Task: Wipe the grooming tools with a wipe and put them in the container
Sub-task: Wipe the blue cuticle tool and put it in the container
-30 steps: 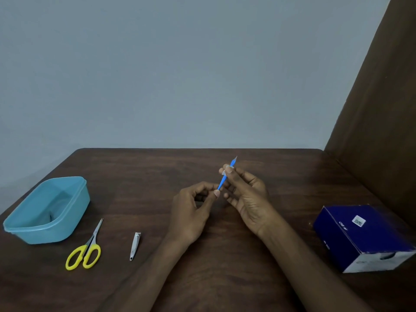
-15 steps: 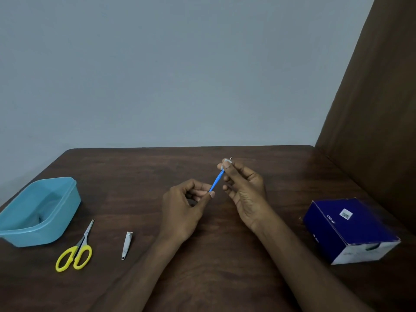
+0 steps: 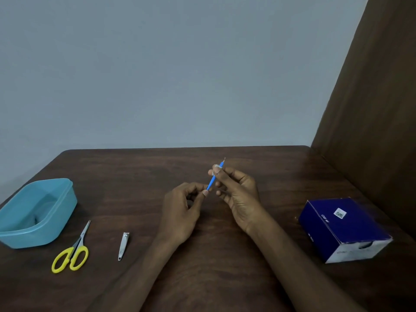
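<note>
Broadly, the counter [image 3: 225, 278] carries the blue tub [image 3: 38, 212] at its far left edge, with the yellow scissors [image 3: 72, 251] and nail clipper [image 3: 123, 245] lying between it and the hands, and bare wood all along that path. Above the middle, the left hand [image 3: 182, 212] pinches the low end of the thin blue tool [image 3: 211, 181], while the right hand [image 3: 238, 197] pinches a small wipe [image 3: 215, 168] round its upper part. Its long axis slants up and away to the right, metal tip clear of the fingers, so the left hand is nearer the tub.

The dark blue cardboard box [image 3: 344, 228] on the brown wooden bench [image 3: 225, 278] bears small white letters reading "BD" on its top face, beside a white sticker with a code too small to read
</note>
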Tool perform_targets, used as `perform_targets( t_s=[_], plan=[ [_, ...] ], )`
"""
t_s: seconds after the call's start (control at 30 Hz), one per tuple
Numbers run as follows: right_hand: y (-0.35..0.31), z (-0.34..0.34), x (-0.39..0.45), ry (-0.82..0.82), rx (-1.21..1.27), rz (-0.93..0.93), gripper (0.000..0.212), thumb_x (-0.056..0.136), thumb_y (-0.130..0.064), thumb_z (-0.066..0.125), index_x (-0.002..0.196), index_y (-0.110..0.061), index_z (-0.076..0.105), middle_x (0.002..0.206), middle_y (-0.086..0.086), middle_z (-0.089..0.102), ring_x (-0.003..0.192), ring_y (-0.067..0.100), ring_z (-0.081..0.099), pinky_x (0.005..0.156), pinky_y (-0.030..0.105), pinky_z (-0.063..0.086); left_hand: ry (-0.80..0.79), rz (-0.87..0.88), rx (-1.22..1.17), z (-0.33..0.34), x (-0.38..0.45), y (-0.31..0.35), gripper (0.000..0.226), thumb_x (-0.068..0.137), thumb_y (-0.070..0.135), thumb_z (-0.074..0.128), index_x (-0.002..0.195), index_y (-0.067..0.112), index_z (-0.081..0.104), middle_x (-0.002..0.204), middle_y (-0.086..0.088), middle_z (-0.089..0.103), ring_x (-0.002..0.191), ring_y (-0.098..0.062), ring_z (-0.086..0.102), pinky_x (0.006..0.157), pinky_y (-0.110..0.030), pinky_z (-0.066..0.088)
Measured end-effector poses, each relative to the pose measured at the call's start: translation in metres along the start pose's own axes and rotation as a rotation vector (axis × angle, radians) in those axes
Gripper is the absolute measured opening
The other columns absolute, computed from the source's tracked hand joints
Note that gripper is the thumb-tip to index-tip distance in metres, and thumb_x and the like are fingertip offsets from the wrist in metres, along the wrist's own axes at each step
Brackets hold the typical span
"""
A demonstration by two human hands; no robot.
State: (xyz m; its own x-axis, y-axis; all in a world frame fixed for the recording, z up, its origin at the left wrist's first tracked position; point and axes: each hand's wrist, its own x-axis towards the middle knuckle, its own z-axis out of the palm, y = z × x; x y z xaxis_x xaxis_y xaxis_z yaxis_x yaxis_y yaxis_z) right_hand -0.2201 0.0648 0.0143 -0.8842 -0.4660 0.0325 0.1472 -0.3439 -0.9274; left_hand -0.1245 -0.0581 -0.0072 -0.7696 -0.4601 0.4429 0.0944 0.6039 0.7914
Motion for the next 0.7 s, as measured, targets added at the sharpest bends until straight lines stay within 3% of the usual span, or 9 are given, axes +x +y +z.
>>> perform_targets(
  t_s=[0.13, 0.4, 0.53, 0.7],
  plan=[
    [-0.0034, -0.0037, 0.0046, 0.066, 0.041, -0.071, 0.003, 0.09, -0.017, 0.082, 0.088, -0.015, 0.084, 0.104, 0.01, 0.081, 0.075, 0.006, 0.058, 0.067, 0.024, 0.047, -0.001, 0.008, 0.023, 0.0015, 0.0008, -0.0005, 0.015, 0.101, 0.018, 0.072, 0.098, 0.028, 0.082, 0.093, 0.014, 0.077, 0.087, -0.006, 0.07, 0.065, -0.01, 0.045],
    [0.0023, -0.0007, 0.0031, 0.023, -0.067, -0.096, 0.007, 0.094, -0.017, 0.078, 0.097, -0.012, 0.082, 0.101, 0.009, 0.083, 0.082, 0.011, 0.068, 0.069, 0.028, 0.046, 0.026, -0.021, -0.014, 0.0002, 0.002, -0.0013, 0.014, 0.097, 0.019, 0.076, 0.101, 0.03, 0.084, 0.091, 0.014, 0.078, 0.084, -0.006, 0.07, 0.064, -0.011, 0.048],
    [-0.0026, -0.0058, 0.0088, 0.092, 0.022, -0.122, 0.009, 0.095, -0.019, 0.079, 0.091, -0.011, 0.081, 0.101, 0.009, 0.082, 0.079, 0.01, 0.062, 0.068, 0.026, 0.046, 0.027, -0.027, -0.029, 0.0025, 0.0014, -0.0004, 0.013, 0.095, 0.019, 0.079, 0.097, 0.031, 0.082, 0.087, 0.01, 0.077, 0.077, -0.007, 0.068, 0.061, -0.011, 0.048],
    [0.0037, -0.0035, 0.0033, 0.013, -0.066, -0.064, 0.011, 0.095, -0.022, 0.079, 0.094, -0.012, 0.082, 0.104, 0.008, 0.082, 0.08, 0.013, 0.058, 0.068, 0.027, 0.046, 0.033, -0.025, -0.038, 0.0016, 0.0024, -0.0014, 0.018, 0.095, 0.018, 0.079, 0.097, 0.035, 0.081, 0.088, 0.012, 0.076, 0.079, -0.008, 0.07, 0.063, -0.015, 0.052]
  ],
)
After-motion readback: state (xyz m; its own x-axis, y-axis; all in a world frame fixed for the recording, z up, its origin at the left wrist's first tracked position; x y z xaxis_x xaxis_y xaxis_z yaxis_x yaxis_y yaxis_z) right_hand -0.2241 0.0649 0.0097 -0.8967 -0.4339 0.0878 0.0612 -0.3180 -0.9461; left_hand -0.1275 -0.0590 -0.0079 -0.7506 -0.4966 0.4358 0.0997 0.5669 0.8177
